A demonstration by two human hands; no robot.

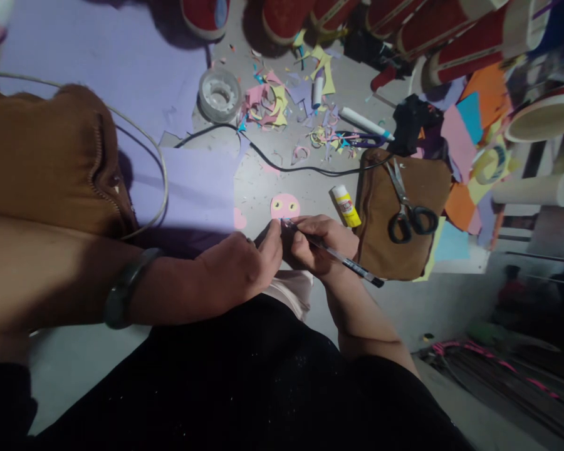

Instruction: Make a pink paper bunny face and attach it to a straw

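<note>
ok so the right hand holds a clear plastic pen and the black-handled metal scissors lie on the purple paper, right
Not quite: the head view shows the scissors lying on the brown fabric pouch, not the purple paper. The right hand does hold the pen.

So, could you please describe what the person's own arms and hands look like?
The left hand and right hand are ungloved. A smooth, rounded grey-green bangle circles the left wrist; no bangle shows on the right. A small dark spot on a left finger may be a ring, but it is unclear. Black sleeves end short, leaving both forearms uncovered.
</note>
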